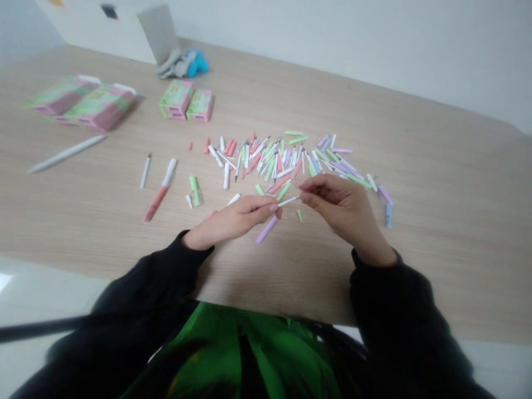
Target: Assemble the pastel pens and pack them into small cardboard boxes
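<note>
A slim white stick (288, 201) runs between my two hands, just above the table. The thumb and fingers of my left hand (243, 217) are closed on its left end. At its right end, the thumb and forefinger of my right hand (343, 205) are pinched together, and the stick's tip is hidden there. Below my left fingers a lilac tube (266, 230) slants, partly covered. A small green piece (300, 216) lies under the gap between the hands. Just beyond is a loose heap of small pen-like parts (274, 158), white, green, coral, lilac and blue, some with dark pointed tips.
On the left lie a coral-and-white pen (161, 190), a white pointed piece (146, 170), a green cap (195, 191) and a long white pen (66, 154). Pink-and-green boxes (177, 100) stand behind, with grey-and-blue cloth (183, 64) near the wall. A blue cap (388, 215) stands at right.
</note>
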A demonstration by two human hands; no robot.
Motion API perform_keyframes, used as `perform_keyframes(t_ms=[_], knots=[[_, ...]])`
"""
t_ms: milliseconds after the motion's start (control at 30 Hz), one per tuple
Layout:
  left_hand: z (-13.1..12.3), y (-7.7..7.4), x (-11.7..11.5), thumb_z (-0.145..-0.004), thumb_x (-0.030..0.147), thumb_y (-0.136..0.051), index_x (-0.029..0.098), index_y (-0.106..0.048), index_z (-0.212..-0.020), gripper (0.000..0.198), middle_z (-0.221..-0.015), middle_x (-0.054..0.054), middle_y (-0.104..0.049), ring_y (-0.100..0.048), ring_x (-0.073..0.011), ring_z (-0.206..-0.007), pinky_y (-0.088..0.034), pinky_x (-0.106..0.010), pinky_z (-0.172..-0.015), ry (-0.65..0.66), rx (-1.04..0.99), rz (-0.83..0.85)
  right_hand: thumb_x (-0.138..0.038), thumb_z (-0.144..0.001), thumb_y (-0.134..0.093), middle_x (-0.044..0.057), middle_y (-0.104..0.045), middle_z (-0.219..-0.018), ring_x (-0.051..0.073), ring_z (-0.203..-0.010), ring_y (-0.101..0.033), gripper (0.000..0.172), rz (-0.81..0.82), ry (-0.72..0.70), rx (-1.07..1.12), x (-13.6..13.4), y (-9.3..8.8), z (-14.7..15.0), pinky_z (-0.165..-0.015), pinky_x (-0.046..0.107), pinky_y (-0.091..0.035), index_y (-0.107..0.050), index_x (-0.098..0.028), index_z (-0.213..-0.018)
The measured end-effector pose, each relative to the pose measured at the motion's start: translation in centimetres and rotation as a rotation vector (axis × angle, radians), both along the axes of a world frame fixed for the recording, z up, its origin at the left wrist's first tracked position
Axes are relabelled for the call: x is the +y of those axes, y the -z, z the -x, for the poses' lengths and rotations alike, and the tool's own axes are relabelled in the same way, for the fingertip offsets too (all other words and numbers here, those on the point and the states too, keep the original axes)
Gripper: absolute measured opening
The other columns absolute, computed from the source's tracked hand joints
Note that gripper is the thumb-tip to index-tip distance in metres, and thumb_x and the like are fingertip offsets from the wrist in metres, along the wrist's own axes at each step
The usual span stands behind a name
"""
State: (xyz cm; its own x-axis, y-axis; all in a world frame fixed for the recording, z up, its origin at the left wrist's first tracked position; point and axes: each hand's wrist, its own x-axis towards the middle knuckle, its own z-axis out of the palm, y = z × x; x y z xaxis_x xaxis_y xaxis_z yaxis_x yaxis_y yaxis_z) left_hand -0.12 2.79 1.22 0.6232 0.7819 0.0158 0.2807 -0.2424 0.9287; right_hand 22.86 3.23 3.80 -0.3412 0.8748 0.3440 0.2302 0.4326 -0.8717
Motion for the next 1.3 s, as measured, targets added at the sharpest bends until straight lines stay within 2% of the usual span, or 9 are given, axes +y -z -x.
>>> perform_keyframes(t_ms=[100, 167, 333, 400, 500, 733, 967, 1133, 1300], knots=[[0.1, 0.0, 0.1, -0.102, 0.043, -0.043, 0.017, -0.064, -0.090, 0.035, -0.086, -0.001, -0.064, -0.058, -0.0173, -0.086, -0.046, -0.030, -0.083, 0.015, 0.008, -0.010, -0.035, -0.083, -0.083, -0.001, -0.069, -0.088, 0.014, -0.080, -0.067, 0.034, 0.080, -0.040, 0.096, 0.0, 0.1, -0.2, -0.075, 0.028, -0.056, -0.067, -0.024, -0.112], [0.2, 0.0, 0.1, -0.102, 0.042, -0.044, 0.017, -0.064, -0.088, 0.035, -0.084, -0.001, -0.063, -0.057, -0.0168, -0.085, -0.045, -0.028, -0.080, 0.021, 0.009, -0.016, -0.039, -0.081, -0.084, -0.001, -0.068, -0.092, 0.014, -0.085, -0.067, 0.042, 0.082, -0.037, 0.110, 0.1, 0.0, -1.0, -0.078, 0.029, -0.057, -0.065, -0.026, -0.115], [0.9, 0.0, 0.3, -0.104, 0.041, -0.043, 0.018, -0.056, -0.077, 0.038, -0.069, 0.003, -0.049, -0.046, -0.0120, -0.066, -0.037, -0.025, -0.064, -0.071, -0.003, -0.039, -0.042, -0.091, -0.071, 0.002, -0.068, -0.086, 0.015, -0.076, -0.063, 0.025, 0.087, 0.124, -0.111, 2.2, -0.1, -4.8, -0.071, 0.031, -0.053, -0.070, -0.021, -0.106], [1.2, 0.0, 0.5, -0.104, 0.042, -0.043, 0.019, -0.050, -0.072, 0.040, -0.064, 0.005, -0.043, -0.040, -0.0111, -0.060, -0.033, -0.025, -0.059, -0.140, -0.033, -0.066, -0.035, -0.092, -0.066, 0.002, -0.069, -0.081, 0.015, -0.070, -0.060, 0.019, 0.079, 0.148, -0.296, 3.7, 0.3, -6.0, -0.068, 0.031, -0.050, -0.072, -0.019, -0.101], [1.7, -0.2, 0.6, -0.103, 0.041, -0.044, 0.019, -0.047, -0.069, 0.041, -0.060, 0.005, -0.040, -0.037, -0.0106, -0.056, -0.030, -0.025, -0.055, -0.257, -0.064, -0.072, -0.021, -0.090, -0.060, 0.005, -0.072, -0.089, 0.017, -0.076, -0.061, 0.017, -0.024, 0.134, -0.560, 6.4, 1.3, -6.2, -0.074, 0.033, -0.050, -0.074, -0.018, -0.098], [3.2, -0.8, 1.1, -0.100, 0.039, -0.048, 0.019, -0.049, -0.069, 0.036, -0.058, 0.004, -0.040, -0.037, -0.0112, -0.054, -0.029, -0.025, -0.052, -0.431, -0.066, -0.064, -0.005, -0.083, -0.049, 0.014, -0.074, -0.106, 0.025, -0.099, -0.066, 0.033, -0.119, 0.057, -0.941, 11.0, 3.6, -3.7, -0.095, 0.040, -0.050, -0.076, -0.012, -0.100], [8.4, -0.5, 0.9, -0.100, 0.042, -0.048, 0.019, -0.053, -0.072, 0.036, -0.058, 0.004, -0.041, -0.037, -0.0106, -0.051, -0.029, -0.025, -0.047, -0.581, -0.089, -0.037, -0.004, -0.083, -0.047, 0.014, -0.076, -0.108, 0.024, -0.099, -0.067, 0.036, -0.159, -0.026, -0.957, 13.2, 1.7, -1.8, -0.093, 0.037, -0.050, -0.076, -0.013, -0.103], [10.2, 0.1, 0.2, -0.100, 0.043, -0.048, 0.020, -0.056, -0.076, 0.034, -0.057, 0.004, -0.040, -0.035, -0.0103, -0.049, -0.028, -0.024, -0.044, -0.683, -0.119, -0.006, -0.005, -0.086, -0.046, 0.013, -0.076, -0.109, 0.023, -0.101, -0.067, 0.035, -0.180, -0.167, -0.958, 14.0, 1.7, 3.7, -0.094, 0.034, -0.048, -0.076, -0.013, -0.102], [10.6, 0.2, -0.1, -0.100, 0.039, -0.048, 0.019, -0.056, -0.074, 0.034, -0.057, 0.004, -0.042, -0.039, -0.0108, -0.052, -0.031, -0.024, -0.048, -0.670, -0.076, -0.061, -0.006, -0.090, -0.044, 0.015, -0.075, -0.118, 0.024, -0.109, -0.067, 0.037, -0.197, -0.218, -0.968, 15.1, 1.3, 7.7, -0.097, 0.034, -0.047, -0.076, -0.012, -0.108]])
